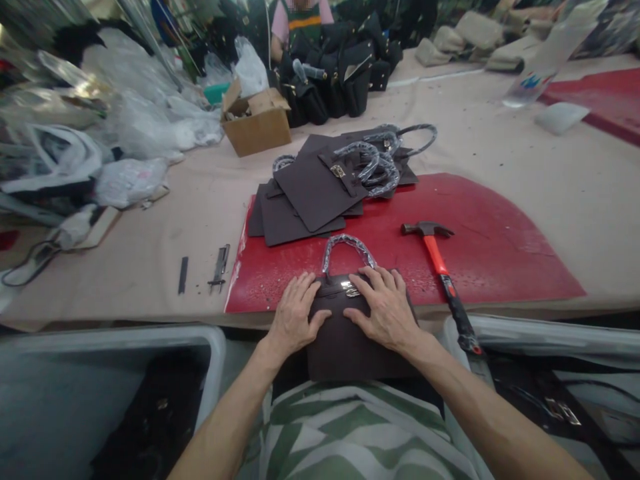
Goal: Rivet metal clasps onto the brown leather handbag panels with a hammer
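A dark brown handbag panel [350, 347] lies half over the table's front edge, close to my body. Its plastic-wrapped handle [349, 241] points away from me, and a shiny metal clasp [350, 288] sits near its top. My left hand [299, 308] rests on the panel's upper left edge, fingers stretched and thumb apart. On the right part of the panel, beside the clasp, my right hand [383, 303] lies with its fingers spread. A red-and-black claw hammer [441, 270] is to the right, its grip end jutting past the table edge.
More handbag panels [320, 190] are piled on the red mat [480, 233]. Left of it lie a dark strip [183, 275] and a small metal tool [219, 270]. Grey bins [217, 360] flank me. Farther back are a cardboard box [257, 130], black bags [330, 80] and a person [303, 23].
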Available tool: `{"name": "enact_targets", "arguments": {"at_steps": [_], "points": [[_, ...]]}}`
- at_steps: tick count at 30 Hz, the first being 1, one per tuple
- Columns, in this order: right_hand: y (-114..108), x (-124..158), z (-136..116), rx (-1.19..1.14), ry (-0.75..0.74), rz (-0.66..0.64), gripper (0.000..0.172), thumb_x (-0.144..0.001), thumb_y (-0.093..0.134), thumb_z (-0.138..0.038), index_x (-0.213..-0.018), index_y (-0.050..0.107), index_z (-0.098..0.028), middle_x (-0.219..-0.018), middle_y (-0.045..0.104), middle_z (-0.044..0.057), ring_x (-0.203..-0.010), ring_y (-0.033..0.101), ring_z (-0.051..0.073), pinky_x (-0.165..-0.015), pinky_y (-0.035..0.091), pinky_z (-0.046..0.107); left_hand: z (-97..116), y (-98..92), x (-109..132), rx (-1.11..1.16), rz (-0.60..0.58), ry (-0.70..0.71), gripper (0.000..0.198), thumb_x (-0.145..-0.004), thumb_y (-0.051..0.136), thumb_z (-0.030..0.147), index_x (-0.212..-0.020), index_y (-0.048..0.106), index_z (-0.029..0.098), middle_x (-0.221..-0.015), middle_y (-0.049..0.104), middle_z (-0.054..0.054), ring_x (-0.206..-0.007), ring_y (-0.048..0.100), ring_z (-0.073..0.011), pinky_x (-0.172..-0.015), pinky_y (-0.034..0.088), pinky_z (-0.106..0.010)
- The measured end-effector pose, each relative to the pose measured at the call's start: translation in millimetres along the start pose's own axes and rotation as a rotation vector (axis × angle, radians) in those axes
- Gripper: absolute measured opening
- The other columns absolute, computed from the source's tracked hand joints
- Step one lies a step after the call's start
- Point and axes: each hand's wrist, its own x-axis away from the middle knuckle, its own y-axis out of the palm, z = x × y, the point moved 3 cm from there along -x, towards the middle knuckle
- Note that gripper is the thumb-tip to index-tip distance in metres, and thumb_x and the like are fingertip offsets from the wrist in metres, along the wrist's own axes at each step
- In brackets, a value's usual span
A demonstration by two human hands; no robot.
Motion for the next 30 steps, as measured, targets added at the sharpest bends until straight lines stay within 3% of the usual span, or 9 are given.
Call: {"name": "enact_targets", "arguments": {"at_steps": [8, 11, 15, 21, 24, 30], "points": [[-2, 2, 1, -0.002, 0.006, 0.019, 0.074, -0.080, 0.074, -0.058, -0.140, 0.055, -0.019, -0.139, 0.055, 0.012, -0.126, 0.044, 0.035, -0.115, 0.026, 0.057, 0, 6.6, 5, -0.055, 0.072, 0.082, 0.064, -0.094, 0.061, 0.045, -0.144, 0.046, 0.008, -0.146, 0.053, -0.023, -0.142, 0.045, -0.0348, -0.119, 0.038, -0.055], [-4, 1, -3, 0.026, 0.013, 0.006, 0.072, -0.079, 0.075, -0.058, -0.138, 0.056, -0.020, -0.141, 0.055, 0.012, -0.130, 0.042, 0.037, -0.116, 0.021, 0.060, 2, 7.1, 6, -0.061, 0.085, 0.071, 0.061, -0.094, 0.062, 0.046, -0.141, 0.049, 0.009, -0.144, 0.056, -0.022, -0.140, 0.048, -0.0343, -0.118, 0.040, -0.055], [0, -4, -22, 0.073, -0.029, -0.017, 0.071, -0.081, 0.074, -0.056, -0.138, 0.056, -0.018, -0.150, 0.049, 0.014, -0.142, 0.030, 0.041, -0.118, 0.012, 0.063, 4, 5.7, 4, -0.034, 0.061, 0.014, 0.055, -0.094, 0.062, 0.042, -0.138, 0.052, 0.010, -0.144, 0.056, -0.020, -0.141, 0.048, -0.0326, -0.119, 0.039, -0.054], [11, -17, -32, -0.022, -0.100, -0.067, 0.084, -0.076, 0.077, -0.061, -0.142, 0.053, -0.014, -0.141, 0.054, 0.016, -0.126, 0.046, 0.036, -0.115, 0.025, 0.053, -3, -5.3, 3, 0.029, -0.071, -0.004, 0.057, -0.092, 0.065, 0.034, -0.141, 0.048, 0.010, -0.150, 0.051, -0.018, -0.145, 0.043, -0.0306, -0.121, 0.038, -0.051], [14, -20, -30, -0.029, -0.095, -0.060, 0.078, -0.077, 0.077, -0.058, -0.139, 0.055, -0.016, -0.139, 0.055, 0.016, -0.126, 0.046, 0.035, -0.115, 0.026, 0.052, -6, -7.7, 4, 0.058, -0.133, 0.006, 0.061, -0.091, 0.065, 0.030, -0.145, 0.044, 0.012, -0.153, 0.048, -0.017, -0.148, 0.038, -0.0299, -0.123, 0.036, -0.051], [18, -19, -35, 0.026, -0.048, -0.055, 0.068, -0.081, 0.075, -0.044, -0.138, 0.055, -0.015, -0.139, 0.055, 0.016, -0.127, 0.045, 0.036, -0.117, 0.024, 0.052, -7, -1.6, 4, 0.050, -0.099, -0.011, 0.064, -0.086, 0.066, 0.019, -0.146, 0.043, 0.014, -0.153, 0.048, -0.017, -0.147, 0.039, -0.0309, -0.124, 0.034, -0.054]]}}
